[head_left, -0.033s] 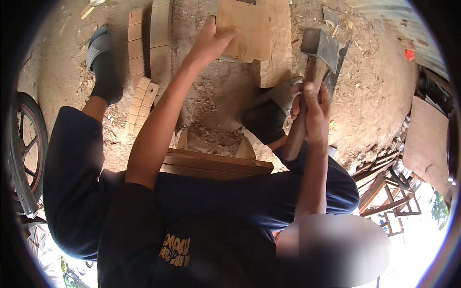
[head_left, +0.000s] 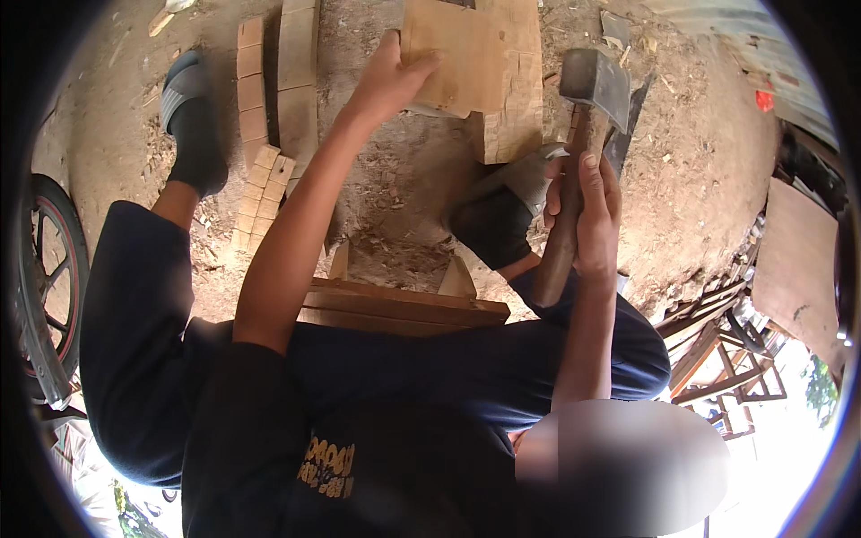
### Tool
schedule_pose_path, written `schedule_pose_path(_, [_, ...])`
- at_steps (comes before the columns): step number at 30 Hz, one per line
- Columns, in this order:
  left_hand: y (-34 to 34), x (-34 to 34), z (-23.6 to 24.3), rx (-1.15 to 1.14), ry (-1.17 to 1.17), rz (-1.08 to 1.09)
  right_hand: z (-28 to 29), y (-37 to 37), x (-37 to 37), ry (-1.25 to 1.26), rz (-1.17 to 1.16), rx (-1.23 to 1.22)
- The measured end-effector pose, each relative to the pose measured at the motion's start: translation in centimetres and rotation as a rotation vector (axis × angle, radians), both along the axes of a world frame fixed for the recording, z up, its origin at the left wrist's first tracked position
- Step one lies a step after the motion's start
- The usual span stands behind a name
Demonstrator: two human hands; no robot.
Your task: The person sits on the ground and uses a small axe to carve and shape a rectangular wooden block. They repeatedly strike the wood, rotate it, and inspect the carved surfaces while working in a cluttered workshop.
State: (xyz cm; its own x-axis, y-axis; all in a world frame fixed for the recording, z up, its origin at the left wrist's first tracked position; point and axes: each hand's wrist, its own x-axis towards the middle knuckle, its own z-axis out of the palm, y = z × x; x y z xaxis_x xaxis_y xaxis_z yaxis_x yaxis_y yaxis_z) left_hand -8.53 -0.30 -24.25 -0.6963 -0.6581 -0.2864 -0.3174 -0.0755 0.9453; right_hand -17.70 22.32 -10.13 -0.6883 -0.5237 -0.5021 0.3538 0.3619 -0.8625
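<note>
At the top of the view, my left hand grips the left edge of a flat, square wooden board. Its thumb lies on the upper face, and most of its fingers are hidden behind the edge. The board rests against a thick, scored wooden block. On the right, my right hand is closed around the wooden handle of a sledgehammer, thumb along the handle. Its blocky dark metal head points up and away from me, apart from the board.
Under my legs is a low wooden bench. Left of centre lie a scored wooden block and long, segmented wood strips. My sandalled foot is farther left, near a motorcycle wheel. Wooden frames stand at right.
The sledgehammer's handle end has dropped slightly, and my right thumb has straightened along the handle. My left hand and the board have barely moved.
</note>
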Motion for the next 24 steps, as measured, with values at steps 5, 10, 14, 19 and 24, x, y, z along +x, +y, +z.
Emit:
schedule_pose_path(5, [0.2,0.3,0.1,0.067,-0.015,0.004,1.2,-2.6,2.9,-0.060,0.005,0.012])
schedule_pose_path(10, [-0.4,-0.4,-0.1,0.037,-0.014,0.051,-0.9,-1.6,3.5,0.339,0.394,0.374])
schedule_pose_path(14, [0.0,-0.2,-1.3,0.069,-0.013,0.177,0.3,-2.9,4.9,0.452,0.429,0.340])
schedule_pose_path(19, [1.0,-0.5,-0.5,0.070,-0.026,0.230,1.8,-4.1,5.4,0.632,0.487,0.290])
schedule_pose_path(24, [1.1,-0.6,-0.5,0.021,-0.063,0.240,-0.1,-4.5,6.5,0.634,0.474,0.335])
